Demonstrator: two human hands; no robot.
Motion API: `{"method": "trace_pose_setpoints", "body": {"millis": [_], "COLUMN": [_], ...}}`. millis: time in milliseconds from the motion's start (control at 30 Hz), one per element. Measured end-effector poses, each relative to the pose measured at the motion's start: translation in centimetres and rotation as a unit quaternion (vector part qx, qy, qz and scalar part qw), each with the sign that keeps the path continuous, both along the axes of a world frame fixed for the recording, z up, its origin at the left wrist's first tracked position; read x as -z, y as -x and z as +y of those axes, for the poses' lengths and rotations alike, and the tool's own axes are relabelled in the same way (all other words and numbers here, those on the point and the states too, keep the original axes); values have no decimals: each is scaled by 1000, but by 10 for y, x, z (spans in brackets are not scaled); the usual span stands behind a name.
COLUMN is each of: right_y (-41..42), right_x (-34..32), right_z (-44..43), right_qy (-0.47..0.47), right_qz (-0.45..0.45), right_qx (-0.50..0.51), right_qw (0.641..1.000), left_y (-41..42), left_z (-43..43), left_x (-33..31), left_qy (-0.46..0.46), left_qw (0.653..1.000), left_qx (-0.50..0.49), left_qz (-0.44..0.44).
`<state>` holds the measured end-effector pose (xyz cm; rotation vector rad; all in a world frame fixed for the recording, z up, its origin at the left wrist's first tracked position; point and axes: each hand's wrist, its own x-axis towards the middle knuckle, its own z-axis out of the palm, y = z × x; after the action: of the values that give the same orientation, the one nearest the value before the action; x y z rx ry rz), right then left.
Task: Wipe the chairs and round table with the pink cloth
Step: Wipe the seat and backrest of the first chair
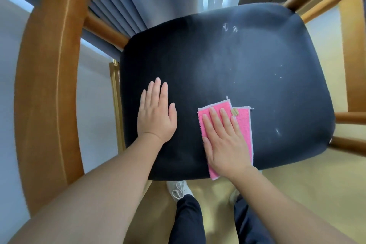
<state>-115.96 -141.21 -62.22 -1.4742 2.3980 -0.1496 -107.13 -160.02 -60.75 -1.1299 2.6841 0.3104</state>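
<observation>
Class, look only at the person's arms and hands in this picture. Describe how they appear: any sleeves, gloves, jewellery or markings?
Both forearms are bare as far as the picture shows them; no sleeve comes into view. The left hand and the right hand wear no gloves, and no ring, watch or bracelet shows on either. The fingernails are short and unpainted. No marks or tattoos are visible.

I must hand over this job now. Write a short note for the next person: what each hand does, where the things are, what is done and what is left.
Left hand: flat and open on the left part of the black chair seat, holding nothing.
Right hand: pressed flat on the pink cloth, near the seat's front edge.
Done: cannot tell how much is wiped.
Left: white specks show toward the back and right of the seat. The wooden frame looks untouched. The round table is not in view.
</observation>
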Motion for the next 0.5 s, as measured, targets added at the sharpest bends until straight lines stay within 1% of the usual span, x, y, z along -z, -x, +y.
{"method": "trace_pose_setpoints", "body": {"millis": [100, 200, 300, 500], "right_y": [14, 35, 68, 132], "right_x": [0, -1, -1, -3], "right_z": [-9, -31, -63, -133], "right_qy": [-7, -14, -12, 1], "right_qz": [11, 16, 26, 32], "right_qx": [-4, -1, 9, 6], "right_qw": [1000, 1000, 1000, 999], "left_y": [-4, -3, -4, -6], "left_z": [-1, -2, -2, -3], "left_x": [6, 7, 11, 16], "left_qy": [7, 4, 3, 13], "left_qw": [1000, 1000, 1000, 999], "left_qx": [5, 7, 13, 25], "left_qz": [19, 11, -1, 19]}}
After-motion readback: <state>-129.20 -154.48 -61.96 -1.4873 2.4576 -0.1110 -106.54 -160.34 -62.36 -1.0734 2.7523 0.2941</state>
